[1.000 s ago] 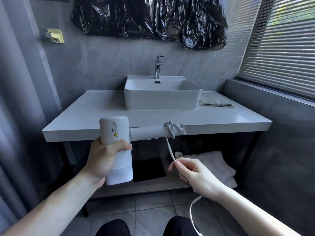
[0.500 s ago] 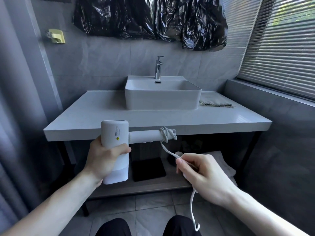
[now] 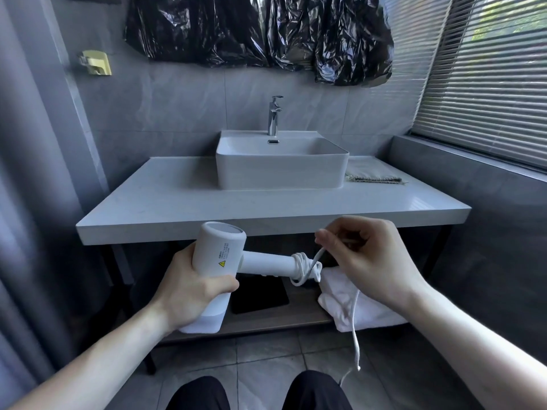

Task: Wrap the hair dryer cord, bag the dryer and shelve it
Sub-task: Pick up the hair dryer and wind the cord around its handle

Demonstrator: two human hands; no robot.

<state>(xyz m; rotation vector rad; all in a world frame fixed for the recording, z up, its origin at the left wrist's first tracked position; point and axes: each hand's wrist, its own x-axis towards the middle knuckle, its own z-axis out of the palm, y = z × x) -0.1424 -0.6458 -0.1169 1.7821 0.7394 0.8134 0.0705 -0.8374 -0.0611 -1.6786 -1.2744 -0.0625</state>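
Observation:
My left hand (image 3: pixel 189 294) grips the barrel of a white hair dryer (image 3: pixel 217 255), whose handle points right and level. Several turns of its white cord (image 3: pixel 305 269) sit wound around the handle's end. My right hand (image 3: pixel 370 255) is above and to the right of that end, pinching the cord between thumb and fingers. From the hand the rest of the cord hangs down past the lower shelf (image 3: pixel 266 324) toward the floor. A flat grey cloth bag (image 3: pixel 373 174) lies on the counter right of the basin.
A white counter (image 3: pixel 177 202) carries a square basin (image 3: pixel 281 167) with a chrome tap (image 3: pixel 273 115). On the lower shelf lie a folded white towel (image 3: pixel 364 306) and a black flat object (image 3: pixel 260 297). Window blinds fill the right side; black plastic hangs on the wall above.
My right hand has risen from below the handle to above its end, carrying the cord up and over. The dryer has tilted and dropped a little; more cord is wound on.

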